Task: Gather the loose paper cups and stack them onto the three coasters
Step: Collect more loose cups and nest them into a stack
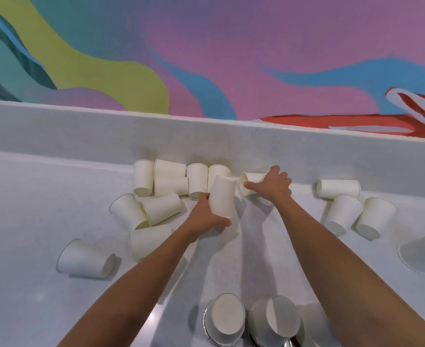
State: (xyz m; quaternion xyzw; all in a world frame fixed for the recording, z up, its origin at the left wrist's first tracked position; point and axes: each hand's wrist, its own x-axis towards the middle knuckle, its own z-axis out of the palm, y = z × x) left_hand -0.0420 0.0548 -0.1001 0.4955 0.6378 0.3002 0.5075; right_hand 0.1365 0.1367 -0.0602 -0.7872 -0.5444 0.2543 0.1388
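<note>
Two cups in hand, frame centre.
Left hand [203,216] clamps inverted cup [222,196]; right hand [274,186] curls round lying cup [250,181] just right of it. Advise: turn both alike, nest squarely without crushing, then carry to stacks [225,319], bottom centre.

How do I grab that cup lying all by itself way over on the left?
Probably from above: close around the middle of the lone cup, across its width. It lies on its side on the counter, curved wall up, with free space on both sides. Its mouth faces left, so the rim is harder to reach.
</note>
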